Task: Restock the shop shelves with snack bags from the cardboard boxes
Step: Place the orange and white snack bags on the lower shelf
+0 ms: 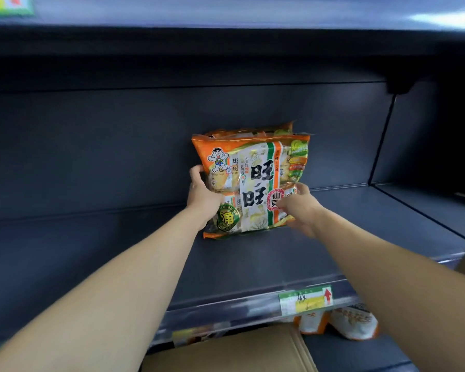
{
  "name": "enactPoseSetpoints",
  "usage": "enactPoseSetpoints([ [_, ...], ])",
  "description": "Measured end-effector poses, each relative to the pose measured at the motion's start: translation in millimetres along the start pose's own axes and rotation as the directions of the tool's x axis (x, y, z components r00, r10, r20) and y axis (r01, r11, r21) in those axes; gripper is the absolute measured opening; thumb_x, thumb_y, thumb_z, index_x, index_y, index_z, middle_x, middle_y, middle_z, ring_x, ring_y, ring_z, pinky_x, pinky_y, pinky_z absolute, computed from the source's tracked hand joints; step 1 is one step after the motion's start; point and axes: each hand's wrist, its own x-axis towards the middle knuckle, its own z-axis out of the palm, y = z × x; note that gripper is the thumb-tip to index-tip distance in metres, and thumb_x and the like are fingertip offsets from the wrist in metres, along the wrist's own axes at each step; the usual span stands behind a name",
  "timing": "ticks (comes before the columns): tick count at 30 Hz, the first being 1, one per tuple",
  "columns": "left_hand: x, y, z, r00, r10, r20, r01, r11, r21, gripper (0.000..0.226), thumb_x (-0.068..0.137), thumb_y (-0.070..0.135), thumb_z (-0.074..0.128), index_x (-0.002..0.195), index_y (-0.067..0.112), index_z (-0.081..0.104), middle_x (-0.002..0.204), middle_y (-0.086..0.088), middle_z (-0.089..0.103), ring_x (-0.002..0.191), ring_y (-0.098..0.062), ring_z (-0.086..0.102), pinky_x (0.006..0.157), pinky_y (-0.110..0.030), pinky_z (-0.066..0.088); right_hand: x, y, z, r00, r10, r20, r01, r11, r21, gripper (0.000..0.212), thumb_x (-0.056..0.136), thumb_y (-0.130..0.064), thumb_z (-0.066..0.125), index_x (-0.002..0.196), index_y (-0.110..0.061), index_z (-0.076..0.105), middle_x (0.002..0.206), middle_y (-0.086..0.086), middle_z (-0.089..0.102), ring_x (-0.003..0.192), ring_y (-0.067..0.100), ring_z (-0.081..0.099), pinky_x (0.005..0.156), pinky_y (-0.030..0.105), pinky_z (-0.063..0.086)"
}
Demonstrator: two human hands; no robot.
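The orange-and-green rice cracker bag (255, 178) stands upright at the centre of the frame, its bottom seam on the dark shelf (118, 251) and its printed front facing the camera. Just behind it, the top edge of a second bag (253, 131) of the same kind shows, set close against the shelf's back panel.

Both bare arms reach forward and up from the lower corners of the frame. The left hand (203, 191) grips the front bag's left edge about halfway up, with its fingers wrapped round the edge and the wrist bent slightly inward. The right hand (300, 208) holds the bag's lower right part. Its thumb lies on the front of the pack and its fingers are curled at the side edge, though how far they reach behind is hidden.

A green, yellow and white price label (305, 299) with a red arrow sits in the clear rail along the shelf's front lip, at lower right. Below the rail, an open cardboard box (226, 350) fills the bottom centre, its contents out of sight. To its right, two white-and-orange snack packs (352, 322) stand on the lower shelf.
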Motion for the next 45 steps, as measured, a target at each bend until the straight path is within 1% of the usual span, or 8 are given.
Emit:
enactPoseSetpoints([
  [4,-5,4,-4,1.0,-0.017,-0.009,0.018,0.996,0.084,0.068,0.084,-0.001,0.062,0.132,0.028,0.024,0.132,-0.01,0.046,0.101,-0.024,0.055,0.071,-0.033,0.049,-9,6,0,0.999,-0.04,-0.018,0.039,0.997,-0.062,0.092,0.086,-0.007,0.061,0.151,-0.031,0.0,0.143,0.004,0.043,0.124,0.027,0.049,0.103,0.045,0.042],
  [10,-37,21,-26,0.998,0.055,0.009,-0.055,0.97,0.237,0.049,0.087,0.004,0.059,0.128,0.011,0.034,0.131,-0.01,0.045,0.101,-0.02,0.05,0.078,-0.027,0.04,-59,4,3,0.97,-0.203,-0.134,0.174,0.964,-0.202,0.056,0.091,-0.002,0.052,0.144,-0.013,0.037,0.117,0.004,0.056,0.077,0.013,0.052,0.06,0.017,0.045],
  [16,-112,16,-45,0.951,0.095,0.295,-0.175,0.95,0.258,0.018,0.084,0.006,0.063,0.097,0.016,0.057,0.101,-0.001,0.055,0.088,-0.017,0.054,0.073,-0.03,0.051,-134,30,18,0.99,-0.106,0.096,0.128,0.956,-0.264,0.021,0.086,0.007,0.055,0.072,-0.008,0.057,0.057,0.004,0.054,0.05,0.014,0.052,0.046,0.019,0.045],
  [23,-195,-50,-64,0.746,-0.214,0.63,-0.137,0.878,0.46,0.009,0.082,0.005,0.065,0.089,0.01,0.064,0.074,-0.001,0.058,0.071,-0.018,0.054,0.072,-0.03,0.048,-183,102,40,0.915,0.308,0.259,-0.023,0.683,-0.73,0.014,0.091,-0.003,0.054,0.101,-0.001,0.063,0.088,0.013,0.065,0.064,0.017,0.062,0.057,0.022,0.051],
  [30,-247,-124,-43,0.452,-0.721,0.525,0.133,0.636,0.76,0.046,0.091,0.025,0.063,0.128,0.001,0.048,0.127,-0.016,0.056,0.102,-0.027,0.06,0.084,-0.031,0.053,-194,171,23,0.86,0.5,0.104,-0.162,0.46,-0.873,0.014,0.092,-0.017,0.057,0.093,-0.004,0.06,0.074,0.012,0.058,0.064,0.022,0.056,0.063,0.031,0.052],
  [38,-266,-140,-13,0.514,-0.752,0.413,0.296,0.607,0.738,0.09,0.079,0.043,0.073,0.14,-0.003,0.025,0.117,-0.015,0.055,0.073,-0.026,0.058,0.072,-0.041,0.057,-208,225,-13,0.849,0.519,-0.097,-0.286,0.298,-0.911,0.027,0.077,-0.045,0.068,0.081,-0.018,0.064,0.075,-0.001,0.069,0.076,0.019,0.072,0.076,0.034,0.06],
  [41,-270,-145,-4,0.57,-0.749,0.339,0.312,0.579,0.753,0.114,0.07,0.053,0.076,0.146,0.004,0.007,0.131,-0.016,0.04,0.104,-0.028,0.054,0.088,-0.041,0.053,-213,239,-11,0.77,0.636,-0.056,-0.367,0.37,-0.853,0.04,0.087,-0.047,0.061,0.106,-0.013,0.059,0.098,0.005,0.065,0.093,0.022,0.062,0.085,0.035,0.05],
  [45,-268,-154,7,0.617,-0.741,0.266,0.443,0.606,0.66,0.101,0.072,0.037,0.079,0.14,-0.001,0.014,0.139,-0.018,0.035,0.127,-0.03,0.041,0.102,-0.036,0.044,-209,241,-8,0.763,0.646,-0.028,-0.376,0.407,-0.832,0.035,0.09,-0.046,0.057,0.091,-0.012,0.057,0.07,0.001,0.051,0.065,0.016,0.049,0.068,0.03,0.044],
])
